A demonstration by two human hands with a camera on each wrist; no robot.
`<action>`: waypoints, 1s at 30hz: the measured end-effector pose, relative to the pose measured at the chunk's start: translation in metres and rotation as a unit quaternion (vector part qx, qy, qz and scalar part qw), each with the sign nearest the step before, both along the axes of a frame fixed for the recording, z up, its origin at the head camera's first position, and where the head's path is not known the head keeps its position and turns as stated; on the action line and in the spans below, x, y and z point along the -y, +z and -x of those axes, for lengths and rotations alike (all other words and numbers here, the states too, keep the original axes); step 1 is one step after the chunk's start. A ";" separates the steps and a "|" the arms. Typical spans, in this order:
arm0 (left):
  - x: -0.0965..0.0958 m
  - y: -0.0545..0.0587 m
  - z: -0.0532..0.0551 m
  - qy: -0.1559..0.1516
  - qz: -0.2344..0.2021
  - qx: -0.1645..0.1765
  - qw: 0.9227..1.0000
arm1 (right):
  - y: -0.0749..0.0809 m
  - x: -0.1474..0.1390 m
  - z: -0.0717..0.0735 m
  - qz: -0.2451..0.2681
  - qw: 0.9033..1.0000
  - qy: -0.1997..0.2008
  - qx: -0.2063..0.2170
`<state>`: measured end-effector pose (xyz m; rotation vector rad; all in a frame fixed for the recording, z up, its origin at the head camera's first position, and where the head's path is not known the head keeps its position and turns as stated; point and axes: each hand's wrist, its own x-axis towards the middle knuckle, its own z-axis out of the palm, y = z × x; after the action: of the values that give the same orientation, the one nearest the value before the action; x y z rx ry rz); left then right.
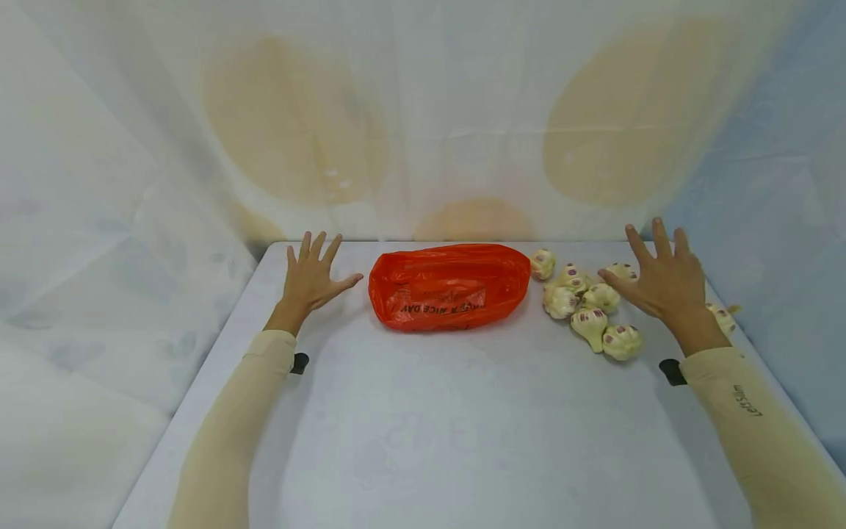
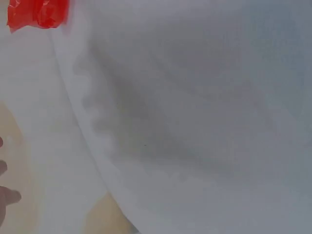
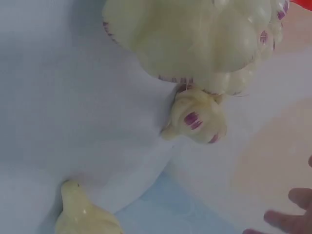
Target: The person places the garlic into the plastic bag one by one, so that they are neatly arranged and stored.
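Observation:
A red plastic bag (image 1: 449, 290) with printed lettering lies at the far middle of the white table, its mouth spread wide. Left of it, my left hand (image 1: 309, 279) is held out with fingers spread, the thumb pointing toward the bag and nothing in the grasp. Several garlic bulbs (image 1: 590, 325) with purple marks are bunched to the right of the bag. My right hand (image 1: 667, 283) is spread beside and partly over them, holding nothing. One more garlic bulb (image 1: 722, 319) shows behind the right wrist. In the right wrist view, a garlic bulb (image 3: 197, 117) appears near the table's edge.
The white table (image 1: 423, 426) reaches back to a pale curtain (image 1: 463, 110) with tan round patches. White sheeting (image 1: 86, 242) stands along the left side and a bluish sheet (image 1: 786, 220) along the right. A dark wrist strap piece (image 1: 673, 372) juts from the right sleeve.

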<state>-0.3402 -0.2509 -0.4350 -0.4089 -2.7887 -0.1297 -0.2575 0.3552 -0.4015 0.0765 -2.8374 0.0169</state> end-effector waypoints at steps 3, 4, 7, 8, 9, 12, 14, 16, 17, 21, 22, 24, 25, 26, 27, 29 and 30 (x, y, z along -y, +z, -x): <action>-0.008 0.005 -0.003 -0.044 -0.060 -0.031 0.997 | 0.005 -0.004 0.000 0.056 0.998 -0.006 0.003; -0.012 0.007 -0.005 -0.059 -0.086 -0.037 0.994 | 0.007 -0.007 -0.001 0.076 0.997 -0.011 0.005; -0.027 0.012 -0.011 -0.081 -0.172 -0.014 0.982 | 0.013 -0.020 -0.006 0.104 0.992 -0.055 0.035; -0.031 0.012 -0.012 -0.078 -0.198 0.001 0.977 | 0.015 -0.025 -0.008 0.106 0.991 -0.071 0.048; -0.035 0.012 -0.013 -0.073 -0.225 0.016 0.972 | 0.015 -0.031 -0.011 0.105 0.989 -0.086 0.062; -0.043 0.007 -0.015 -0.045 -0.289 0.057 0.955 | 0.014 -0.048 -0.018 0.106 0.983 -0.114 0.100; -0.046 0.000 -0.015 -0.023 -0.320 0.075 0.944 | 0.012 -0.058 -0.023 0.115 0.980 -0.110 0.120; -0.047 -0.008 -0.018 0.002 -0.342 0.092 0.935 | 0.011 -0.067 -0.028 0.121 0.978 -0.097 0.138; -0.047 -0.012 -0.019 0.014 -0.352 0.101 0.930 | 0.011 -0.070 -0.030 0.122 0.978 -0.084 0.146; -0.049 -0.026 -0.025 0.057 -0.403 0.152 0.901 | 0.008 -0.078 -0.037 0.097 0.979 -0.005 0.176; -0.051 -0.028 -0.026 0.063 -0.421 0.168 0.889 | 0.007 -0.078 -0.039 0.084 0.980 0.019 0.181; -0.053 -0.032 -0.029 0.069 -0.455 0.200 0.865 | 0.004 -0.079 -0.042 0.055 0.978 0.057 0.191; -0.054 -0.033 -0.030 0.067 -0.470 0.214 0.854 | 0.003 -0.079 -0.044 0.042 0.978 0.072 0.194; -0.056 -0.034 -0.031 0.066 -0.483 0.226 0.843 | 0.002 -0.079 -0.046 0.030 0.977 0.081 0.193; -0.057 -0.034 -0.032 0.064 -0.494 0.233 0.835 | 0.002 -0.079 -0.047 0.017 0.977 0.086 0.193; -0.059 -0.033 -0.032 0.062 -0.508 0.242 0.824 | 0.001 -0.081 -0.051 -0.011 0.977 0.085 0.195; -0.059 -0.032 -0.032 0.060 -0.515 0.245 0.819 | 0.000 -0.083 -0.053 -0.026 0.977 0.085 0.196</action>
<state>-0.3077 -0.1914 -0.4672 0.1119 -2.6404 -1.8137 -0.2047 0.4379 -0.4015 0.3643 -3.2165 -0.0064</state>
